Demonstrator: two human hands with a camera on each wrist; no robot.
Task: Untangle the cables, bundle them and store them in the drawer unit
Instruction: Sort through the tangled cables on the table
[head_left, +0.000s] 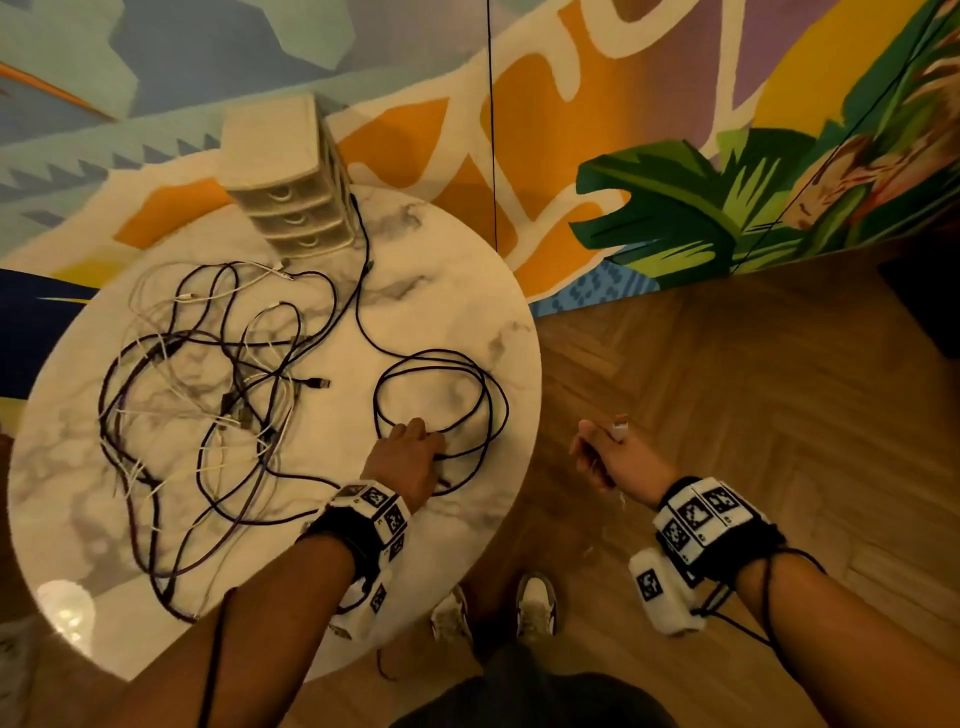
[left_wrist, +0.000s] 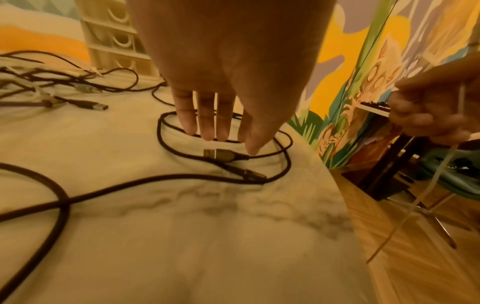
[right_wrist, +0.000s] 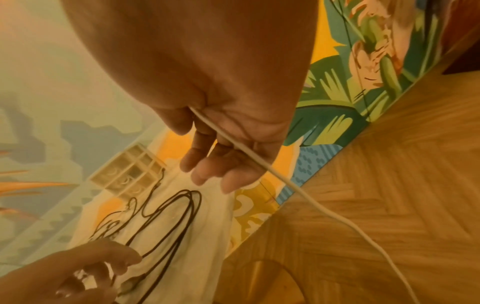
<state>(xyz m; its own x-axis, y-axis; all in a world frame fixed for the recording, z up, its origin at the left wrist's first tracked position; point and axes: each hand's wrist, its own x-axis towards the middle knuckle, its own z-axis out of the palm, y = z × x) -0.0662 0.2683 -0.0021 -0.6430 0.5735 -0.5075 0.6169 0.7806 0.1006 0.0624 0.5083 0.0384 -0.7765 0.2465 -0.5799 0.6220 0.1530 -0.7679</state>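
Observation:
A black cable (head_left: 485, 395) lies coiled on the right part of the round marble table (head_left: 441, 291). My left hand (head_left: 415, 434) reaches down onto it with straight fingers, and its fingertips (left_wrist: 207, 134) touch the coil beside two USB plugs (left_wrist: 221, 154). A tangle of black and white cables (head_left: 208, 389) covers the table's left half. Out over the floor, right of the table, my right hand (head_left: 597, 441) holds a thin white cable (right_wrist: 311, 197), which runs across the palm and hangs toward the floor. The beige drawer unit (head_left: 296, 218) stands at the table's far edge with its drawers closed.
A painted mural wall (head_left: 675, 182) rises behind the table. Wooden herringbone floor (head_left: 753, 389) lies to the right. My shoes (head_left: 535, 603) stand at the table's near right edge. A dark piece of furniture (left_wrist: 389, 174) sits beyond the table's right rim.

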